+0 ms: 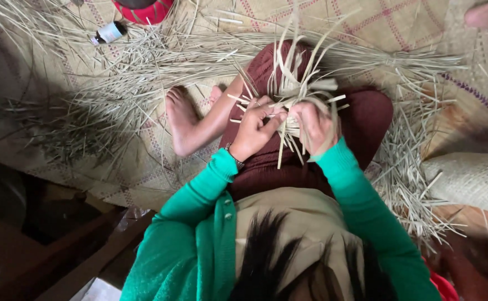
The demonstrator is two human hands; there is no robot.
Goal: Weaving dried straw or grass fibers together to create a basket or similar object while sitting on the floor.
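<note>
1. Head view, my left hand (pixel 253 129): raised over my lap, fingers curled and pinched together on the pale strips at the near side of the woven piece (pixel 302 96); a dark band sits on that wrist
2. Head view, my right hand (pixel 315 127): just beside the left, fingers closed around a few strips at the other side of the same piece, several strips hanging down past the palm
3. Woven piece: a small knot of flat straw-coloured strips held between both hands above my knees, loose ends sticking out upward and to both sides
4. Sleeves (pixel 199 195): green knit, both forearms reaching forward to the work
5. Lap: dark maroon cloth (pixel 372 120) over my folded legs, one bare foot (pixel 180 114) showing to the left of the hands
6. Loose strips (pixel 143 72): a thick scatter of the same pale strips on the floor, spread round my legs on both sides
7. Mat (pixel 400 22): woven, tan with reddish checks, beneath the scatter
8. Small bottle (pixel 109 32): lying on its side, far left, well apart from the hands
9. Red ribbed container (pixel 143 12): at the top edge, near the bottle
10. Woven basket (pixel 472 181): pale, at the right edge, only partly seen
</note>
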